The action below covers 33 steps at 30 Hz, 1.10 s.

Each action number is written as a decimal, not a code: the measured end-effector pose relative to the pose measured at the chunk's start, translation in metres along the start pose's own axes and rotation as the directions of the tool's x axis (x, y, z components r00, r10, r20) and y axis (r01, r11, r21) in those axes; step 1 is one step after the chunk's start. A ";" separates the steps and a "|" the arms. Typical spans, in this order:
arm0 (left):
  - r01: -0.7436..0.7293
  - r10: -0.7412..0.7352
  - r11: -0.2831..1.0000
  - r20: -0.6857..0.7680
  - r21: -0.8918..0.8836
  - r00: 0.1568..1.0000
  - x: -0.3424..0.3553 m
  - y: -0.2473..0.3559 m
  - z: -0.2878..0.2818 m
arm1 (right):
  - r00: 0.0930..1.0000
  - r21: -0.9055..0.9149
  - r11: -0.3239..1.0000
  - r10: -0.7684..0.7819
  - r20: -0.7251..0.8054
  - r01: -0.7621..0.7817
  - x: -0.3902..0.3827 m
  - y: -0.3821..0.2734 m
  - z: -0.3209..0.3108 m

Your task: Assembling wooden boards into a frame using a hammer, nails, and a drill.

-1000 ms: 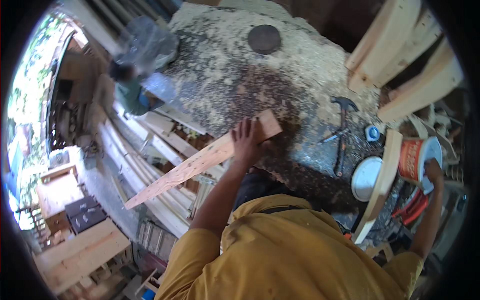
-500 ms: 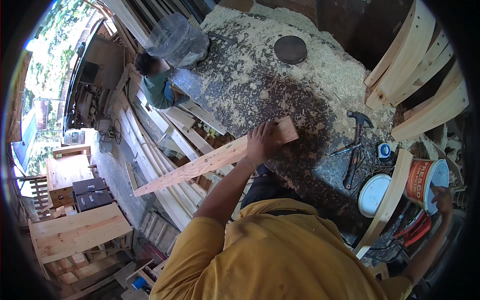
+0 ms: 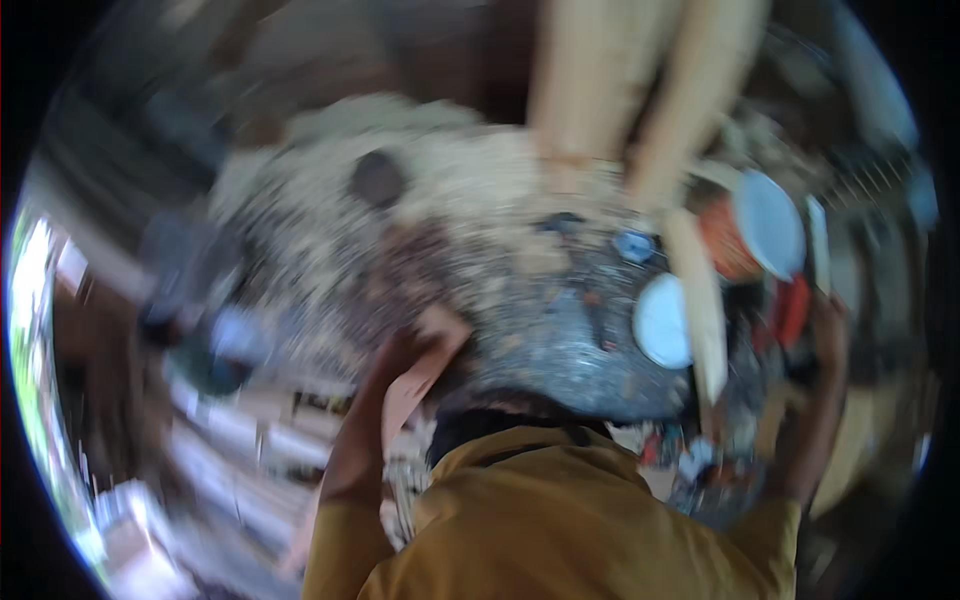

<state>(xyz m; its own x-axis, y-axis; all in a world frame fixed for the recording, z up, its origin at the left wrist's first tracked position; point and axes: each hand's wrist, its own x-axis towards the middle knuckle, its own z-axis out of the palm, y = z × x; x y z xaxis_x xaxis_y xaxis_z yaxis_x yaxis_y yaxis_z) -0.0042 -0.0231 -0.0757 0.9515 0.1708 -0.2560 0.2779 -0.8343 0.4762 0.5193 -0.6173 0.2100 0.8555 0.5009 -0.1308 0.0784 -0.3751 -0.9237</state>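
Motion blurs the whole head view. My left hand [image 3: 402, 348] is closed over the upper end of a long wooden board [image 3: 408, 395], which slants down beside my left forearm. At the right, my right hand [image 3: 830, 318] is closed around the lower end of a thin, pale, upright strip [image 3: 818, 240] whose kind is too blurred to tell. Beside that strip stands an orange-red tub [image 3: 722, 238] with a white end [image 3: 772, 225]. A red object [image 3: 790, 308] lies just left of my right hand.
A curved wooden piece [image 3: 696, 300] rises beside a white round lid [image 3: 663, 320]. A tape measure [image 3: 633, 246] and a hammer [image 3: 562, 222] lie nearby. Shavings [image 3: 450, 155] surround a dark disc [image 3: 380, 178]. Large timbers [image 3: 590, 80] stand beyond; a person in green [image 3: 205, 365] is at left.
My view has swung rightward, shifting the scene left. My left hand still grips the board, now pointing more toward me. My right hand, at the tub before, now holds the pale strip.
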 end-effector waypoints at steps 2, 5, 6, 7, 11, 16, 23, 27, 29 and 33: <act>-0.100 0.102 0.965 0.004 0.241 0.995 -0.018 -0.021 0.014 | 0.950 0.018 0.994 0.112 -0.291 -0.112 -0.027 -0.036 0.079; 0.389 -0.447 0.619 0.100 -0.683 0.889 -0.011 0.050 -0.054 | 0.908 0.181 0.979 0.155 -0.390 -0.090 -0.061 -0.043 0.133; 0.379 -0.417 0.635 0.114 -0.673 0.902 -0.016 0.061 -0.068 | 0.927 0.123 0.990 0.115 -0.356 -0.076 -0.070 -0.051 0.153; 0.426 -0.475 0.572 0.141 -0.701 0.869 -0.017 0.069 -0.078 | 0.948 0.069 0.996 0.076 -0.308 -0.058 -0.074 -0.054 0.166; 0.452 -0.493 0.557 0.161 -0.697 0.855 -0.040 0.079 -0.110 | 0.957 -0.068 0.996 0.039 -0.288 -0.061 -0.099 -0.063 0.228; 0.346 -0.401 0.421 0.170 -0.839 0.900 -0.081 0.116 -0.163 | 0.989 0.024 0.989 0.148 -0.007 -0.148 -0.125 -0.077 0.324; 0.277 -0.438 0.366 0.099 -0.888 0.894 -0.138 0.161 -0.213 | 0.817 0.240 0.878 -0.475 0.327 0.415 -0.113 -0.077 0.449; 0.291 -0.471 0.454 0.050 -0.842 0.881 -0.161 0.169 -0.227 | 0.687 0.368 0.841 -0.538 0.489 0.397 -0.104 -0.091 0.473; 0.300 -0.502 0.471 0.028 -0.830 0.864 -0.162 0.186 -0.238 | 0.611 0.494 0.756 -0.646 0.458 0.429 -0.101 -0.096 0.485; 0.303 -0.512 0.470 0.024 -0.829 0.859 -0.171 0.193 -0.246 | 0.535 0.558 0.737 -0.668 0.517 0.381 -0.096 -0.099 0.496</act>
<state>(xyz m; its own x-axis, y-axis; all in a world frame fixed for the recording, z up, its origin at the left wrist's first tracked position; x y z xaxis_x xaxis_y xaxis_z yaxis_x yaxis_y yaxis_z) -0.0804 -0.0841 0.2667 0.6714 0.5617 -0.4835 0.5285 0.0945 0.8437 0.1759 -0.2416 0.1355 0.1404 0.9221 0.3607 0.0987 0.3494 -0.9317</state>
